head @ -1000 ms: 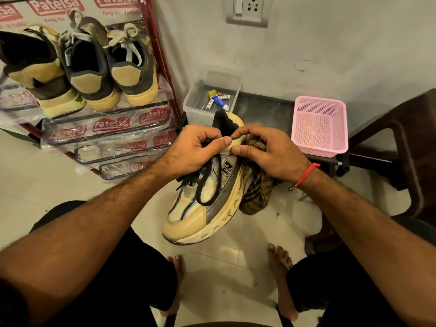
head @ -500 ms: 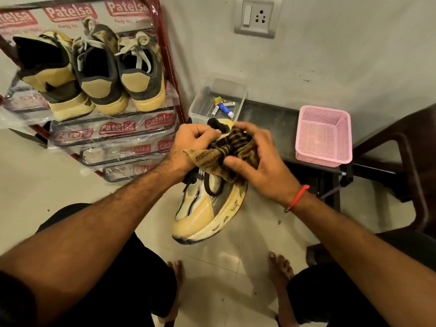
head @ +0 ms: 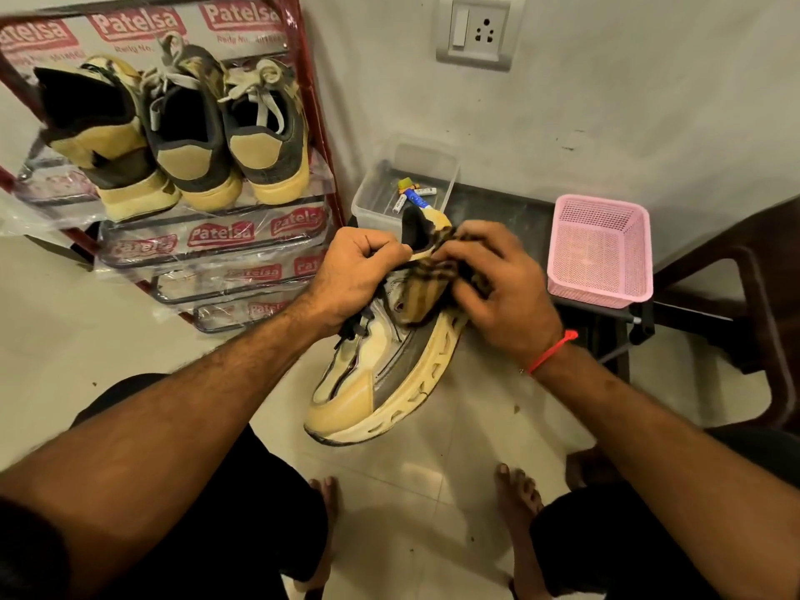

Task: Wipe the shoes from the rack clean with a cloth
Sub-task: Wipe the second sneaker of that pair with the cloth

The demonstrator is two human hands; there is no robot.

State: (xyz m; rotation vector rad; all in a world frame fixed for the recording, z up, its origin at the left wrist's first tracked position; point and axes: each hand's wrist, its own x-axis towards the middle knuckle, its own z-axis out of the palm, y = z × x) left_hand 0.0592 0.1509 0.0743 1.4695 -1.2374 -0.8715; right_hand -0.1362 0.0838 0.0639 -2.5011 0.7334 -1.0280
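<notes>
A cream and grey sneaker is held in the air above the tiled floor, toe pointing down toward the viewer and heel raised toward the wall. Its collar is gripped by the left hand, whose fingers are curled tightly around the edge near the dark laces. A brown checked cloth is pressed against the upper side of the shoe near the heel by the right hand, with the fingers curled and bunched into the fabric; this hand is slightly blurred. A red thread is worn around the right wrist.

To the left, a red metal shoe rack wrapped in clear plastic printed with "Patelsa" is seen against the wall. Three more shoes in black and yellow are lined up heel-out on its top shelf, touching one another.

Behind the hands, a low dark bench is set along the wall. A clear plastic box holding a few small tubes is placed at its left end, and a pink mesh basket at its right end. A wall socket is mounted above. Part of a dark chair is visible at the right edge. Bare feet and dark shorts are seen at the bottom.
</notes>
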